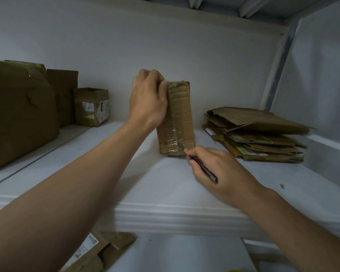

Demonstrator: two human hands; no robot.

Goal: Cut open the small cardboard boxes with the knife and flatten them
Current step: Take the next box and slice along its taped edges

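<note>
A small taped cardboard box stands upright on end in the middle of the white shelf. My left hand grips the box's top left corner and holds it steady. My right hand grips a dark-handled knife low on the right. The blade tip touches the clear tape along the seam near the box's bottom.
A stack of flattened cardboard lies at the right of the shelf. Several intact boxes stand at the left, a big one in front and a small labelled one behind. More flat cardboard lies below the shelf's front edge.
</note>
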